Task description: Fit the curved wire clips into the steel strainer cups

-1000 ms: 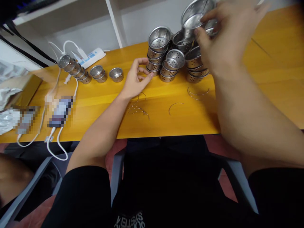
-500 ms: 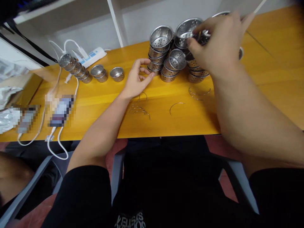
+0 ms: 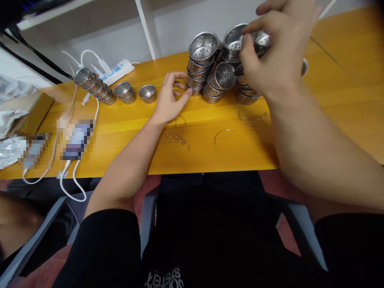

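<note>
My left hand (image 3: 171, 98) is open, its fingers loosely curved beside the left stack of perforated metal cups (image 3: 202, 50). The fingertips are close to the stack; I cannot tell whether they touch it. Over the right-hand stacks, my right hand (image 3: 276, 52) brings thumb and index finger together in front of a perforated metal cup (image 3: 232, 42). Anything between those two fingertips is too small to make out, and the other fingers are raised. A shorter tilted stack of cups (image 3: 222, 78) stands between the hands. My right hand partly hides the cups behind it.
Thin curved wires (image 3: 177, 138) lie on the yellow table (image 3: 204, 160). Further left are a single cup (image 3: 147, 94), a short stack (image 3: 125, 93), and a leaning row of cups (image 3: 94, 85). A white power strip (image 3: 118, 70), a phone (image 3: 78, 140) and cables lie there too.
My right hand has risen slightly, its upper fingers lifting away while thumb and index draw closer together. My left hand has shifted a little left, away from the stack.
</note>
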Demonstrator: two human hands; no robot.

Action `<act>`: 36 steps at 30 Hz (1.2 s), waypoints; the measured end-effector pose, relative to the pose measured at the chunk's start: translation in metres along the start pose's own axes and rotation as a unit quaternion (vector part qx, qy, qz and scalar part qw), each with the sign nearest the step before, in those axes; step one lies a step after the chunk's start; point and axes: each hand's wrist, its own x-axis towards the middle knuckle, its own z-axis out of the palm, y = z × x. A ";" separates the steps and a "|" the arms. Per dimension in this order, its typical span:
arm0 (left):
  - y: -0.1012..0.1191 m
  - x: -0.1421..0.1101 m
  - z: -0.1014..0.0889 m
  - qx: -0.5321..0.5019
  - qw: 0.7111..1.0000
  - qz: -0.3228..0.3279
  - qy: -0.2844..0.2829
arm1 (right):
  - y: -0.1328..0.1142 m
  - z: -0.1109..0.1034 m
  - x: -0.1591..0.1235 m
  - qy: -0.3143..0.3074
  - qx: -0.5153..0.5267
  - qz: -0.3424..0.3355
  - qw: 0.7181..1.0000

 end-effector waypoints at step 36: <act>-0.034 0.006 -0.063 0.162 0.965 -0.188 0.086 | -0.046 0.009 -0.030 -0.337 0.206 -0.184 0.900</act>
